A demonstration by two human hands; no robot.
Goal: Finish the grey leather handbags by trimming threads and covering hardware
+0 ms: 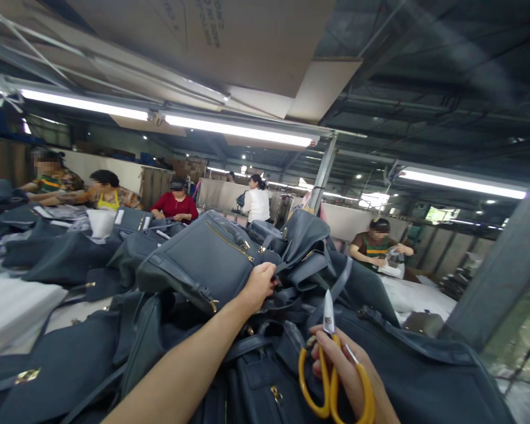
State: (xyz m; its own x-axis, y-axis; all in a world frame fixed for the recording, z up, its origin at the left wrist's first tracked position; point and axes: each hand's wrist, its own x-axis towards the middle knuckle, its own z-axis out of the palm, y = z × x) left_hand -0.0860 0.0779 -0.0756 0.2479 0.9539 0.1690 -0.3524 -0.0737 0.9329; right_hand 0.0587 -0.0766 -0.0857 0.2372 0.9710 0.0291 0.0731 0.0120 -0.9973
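Yellow-handled steel scissors [329, 312], blades together and pointing up, are held in the curled fingers of the right hand [347, 365]. Just beyond, a dark blue-grey backpack with gold-coloured zips [207, 253], resting atop a heap of similar bags [75, 359], is gripped at its right edge by the fingers of the left hand [260, 287]. Overhead, inverted black print is borne by a brown cardboard panel [247, 41]; "MADE IN" can be made out, the rest is unclear. Farther off, a person in a red top [176, 206] and a person in a white top [257, 205] are seen.

Left grip [260, 287] forward, right grip [347, 370] lower, curled.
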